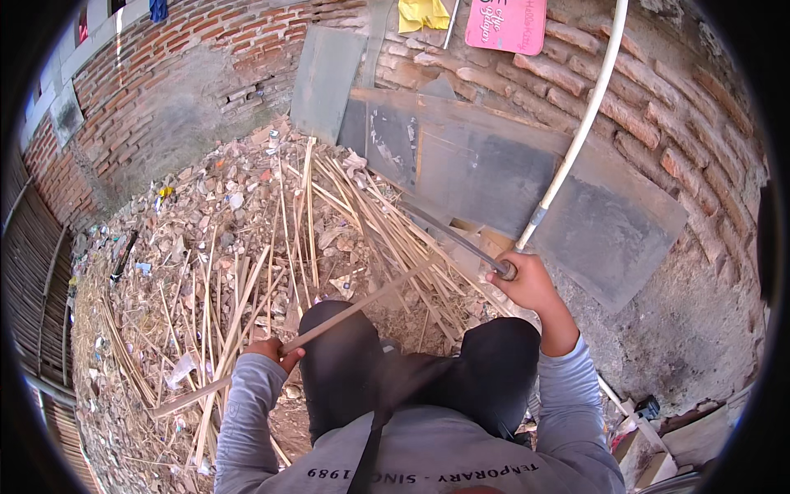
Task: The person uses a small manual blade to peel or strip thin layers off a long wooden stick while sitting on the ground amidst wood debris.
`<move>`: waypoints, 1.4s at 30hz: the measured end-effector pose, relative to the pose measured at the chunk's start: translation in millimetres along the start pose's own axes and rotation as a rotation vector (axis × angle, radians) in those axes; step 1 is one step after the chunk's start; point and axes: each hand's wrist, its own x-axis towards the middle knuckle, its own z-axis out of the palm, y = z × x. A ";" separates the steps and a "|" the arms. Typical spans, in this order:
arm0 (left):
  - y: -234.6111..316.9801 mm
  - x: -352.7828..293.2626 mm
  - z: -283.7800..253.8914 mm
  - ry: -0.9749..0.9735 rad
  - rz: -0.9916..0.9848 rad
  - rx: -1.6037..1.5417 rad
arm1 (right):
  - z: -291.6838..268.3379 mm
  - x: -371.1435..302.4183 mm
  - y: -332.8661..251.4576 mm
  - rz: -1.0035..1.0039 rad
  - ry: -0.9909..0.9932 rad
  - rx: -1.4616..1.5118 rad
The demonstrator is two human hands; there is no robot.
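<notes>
The view looks from the person's head, steeply downward, through a wide fisheye lens. The grey shirt [469,436], at 6 o'clock, is very near. Farther out come the left hand [278,354], toward 8 o'clock, and the right hand [531,284], toward 4. The brick wall [543,78], around 12, stands farthest.

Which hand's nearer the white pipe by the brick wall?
Right. In view, the right hand, gripping a tool handle, is just below the visible lower end of the white pipe; the left hand, holding a flat wooden strip, is far off to the lower left.
</notes>
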 end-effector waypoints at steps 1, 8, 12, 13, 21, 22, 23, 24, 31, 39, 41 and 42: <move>-3.1 -13.4 -0.3 -0.037 -0.059 -0.005 | 16.7 7.2 -0.1 -0.059 0.008 0.047; -69.9 -41.8 61.9 -0.072 -0.098 -0.362 | 114.5 12.8 18.6 0.012 -0.038 0.185; -79.2 -56.7 94.7 0.079 0.015 -0.409 | 120.5 13.7 15.8 0.064 -0.075 0.235; -77.3 -54.9 103.0 0.078 0.036 -0.439 | 118.8 14.3 14.6 0.061 -0.074 0.249; -35.5 -25.5 114.0 0.308 0.309 -0.428 | 125.4 6.0 21.3 0.067 -0.209 0.121; -31.4 -24.6 117.7 0.295 0.245 -0.444 | 125.2 2.9 17.8 0.077 -0.241 0.077; -23.0 -24.1 114.8 0.280 0.223 -0.421 | 120.1 0.8 16.5 0.094 -0.256 0.021; -14.6 -27.1 106.4 0.280 0.206 -0.402 | 119.0 -0.9 15.0 0.029 -0.229 0.001; -9.0 -29.2 102.2 0.173 0.161 -0.307 | 115.0 10.0 -20.9 -0.131 -0.367 -0.030; -20.5 -22.6 122.2 0.239 0.196 -0.269 | 142.0 17.0 6.7 -0.039 -0.340 -0.075; -20.7 -25.0 122.6 0.240 0.217 -0.244 | 145.9 13.7 2.6 -0.044 -0.398 -0.111; -18.2 -28.9 122.3 0.244 0.223 -0.241 | 142.7 11.2 -1.6 -0.044 -0.433 -0.137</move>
